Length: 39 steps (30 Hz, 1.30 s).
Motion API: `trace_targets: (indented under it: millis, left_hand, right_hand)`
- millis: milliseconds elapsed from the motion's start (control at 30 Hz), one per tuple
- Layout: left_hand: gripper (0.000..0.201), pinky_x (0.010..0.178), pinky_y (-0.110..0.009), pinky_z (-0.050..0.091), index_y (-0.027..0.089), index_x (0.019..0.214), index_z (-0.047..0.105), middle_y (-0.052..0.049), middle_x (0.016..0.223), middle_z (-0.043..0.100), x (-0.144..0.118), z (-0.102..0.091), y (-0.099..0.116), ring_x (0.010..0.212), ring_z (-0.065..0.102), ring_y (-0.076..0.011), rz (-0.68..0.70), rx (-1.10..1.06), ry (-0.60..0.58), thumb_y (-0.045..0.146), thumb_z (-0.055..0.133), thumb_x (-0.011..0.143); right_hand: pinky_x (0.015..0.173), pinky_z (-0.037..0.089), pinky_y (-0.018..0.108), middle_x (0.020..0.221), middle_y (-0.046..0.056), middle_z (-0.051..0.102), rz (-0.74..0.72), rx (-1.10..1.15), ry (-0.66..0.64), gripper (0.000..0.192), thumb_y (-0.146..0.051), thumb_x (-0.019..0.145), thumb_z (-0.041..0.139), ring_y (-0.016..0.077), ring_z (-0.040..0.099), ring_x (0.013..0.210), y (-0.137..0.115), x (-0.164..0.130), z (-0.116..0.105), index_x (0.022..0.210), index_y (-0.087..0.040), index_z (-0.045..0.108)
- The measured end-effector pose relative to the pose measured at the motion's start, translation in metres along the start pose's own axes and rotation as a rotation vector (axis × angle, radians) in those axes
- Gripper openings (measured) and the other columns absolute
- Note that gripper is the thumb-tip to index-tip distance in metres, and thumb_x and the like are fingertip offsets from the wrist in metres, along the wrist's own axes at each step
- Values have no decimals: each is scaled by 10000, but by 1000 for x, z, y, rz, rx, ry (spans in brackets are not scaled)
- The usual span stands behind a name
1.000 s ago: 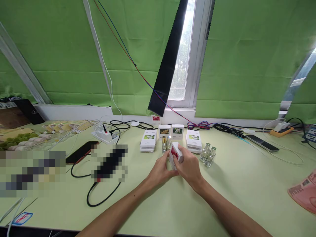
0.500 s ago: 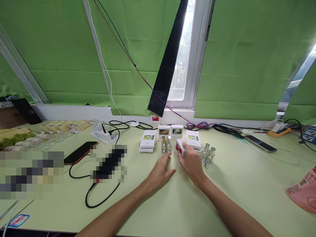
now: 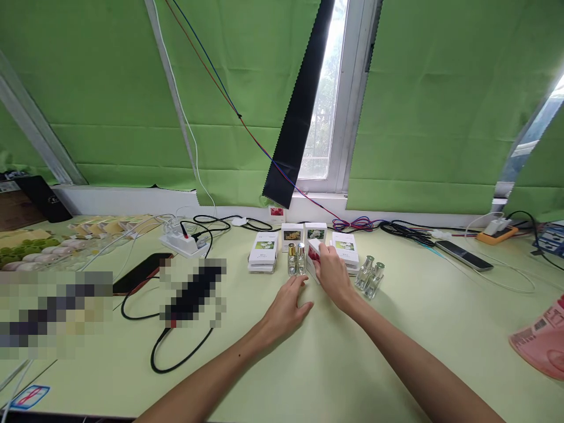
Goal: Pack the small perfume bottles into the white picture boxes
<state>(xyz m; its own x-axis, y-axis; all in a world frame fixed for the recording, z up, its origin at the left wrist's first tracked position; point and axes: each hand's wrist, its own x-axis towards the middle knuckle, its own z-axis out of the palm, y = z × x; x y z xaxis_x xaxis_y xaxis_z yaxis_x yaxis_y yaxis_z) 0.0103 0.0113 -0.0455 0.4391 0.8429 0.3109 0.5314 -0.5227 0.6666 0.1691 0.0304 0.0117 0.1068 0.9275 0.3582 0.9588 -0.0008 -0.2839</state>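
My right hand (image 3: 333, 275) is closed on a small white box (image 3: 313, 254) with a red flower picture, just right of two small glass bottles (image 3: 296, 258) with gold and silver caps. Resting on the table in front of those bottles, my left hand (image 3: 284, 308) has its thumb apart from the fingers and holds nothing. Behind stand two upright white boxes, one with a yellow flower picture (image 3: 292, 235) and one with white flowers (image 3: 320, 233). Stacked flat boxes lie at left (image 3: 263, 249) and right (image 3: 346, 247). Two more glass bottles (image 3: 369, 276) lean together beside my right hand.
A white power strip (image 3: 185, 244) with black cables and a dark phone (image 3: 143, 273) are on the left. Bundled cables (image 3: 408, 232) run along the wall. To the right lie another phone (image 3: 463, 256) and a pink bag (image 3: 541, 341).
My right hand has moved the red-flower box slightly away from me and to the left, nearer the upright boxes. My left hand has stayed almost in place.
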Motion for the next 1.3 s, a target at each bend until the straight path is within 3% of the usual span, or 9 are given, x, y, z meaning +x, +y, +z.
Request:
trace_targets:
  millis: [333,600,900,1067,1200,1300]
  left_hand:
    - [394,940,-438,545,194,1231,587,-121,1290,634,1,-1,5,1025,681,-275,-30,6,-31,215,652,843]
    - [347,915,-415,548,210,1168,627,-98,1231,652,0,-2,5,1018,673,-264,-23,-3,-17,211,668,824]
    - [279,836,-367,534,207,1124,638,-82,1159,642,0,-2,5,928,660,-234,-18,40,-32,218,654,846]
    - [203,715,-321,500,194,1071,652,-74,1138,640,0,-3,7,724,606,-163,-3,66,-39,220,627,871]
    - [135,648,-288,468,183,1012,663,-57,1061,650,3,-8,8,608,542,-117,56,67,9,207,588,902]
    - [149,650,-278,464,193,1023,661,-34,990,661,8,-17,5,585,526,-109,115,99,138,194,540,936]
  right_hand:
    - [651,460,271,1132,133,649,-67,-183,-49,300,-40,937,589,243,739,894,-5,29,0,1208,-166,556]
    - [716,483,297,1139,178,659,-133,-282,-20,406,7,841,677,306,664,1041,-3,47,5,1207,-139,576]
    - [851,447,365,1122,219,658,-178,-358,113,319,22,909,519,308,579,1065,2,59,18,1173,-99,652]
    - [888,425,386,1213,252,624,-192,-385,183,354,9,940,440,328,521,1156,2,62,21,1200,-67,669]
    - [909,419,403,1283,288,596,-209,-398,222,381,12,942,419,346,500,1206,5,63,24,1237,-23,658]
    - [929,414,413,1307,295,591,-220,-401,248,388,10,945,417,351,492,1231,8,64,29,1253,-15,652]
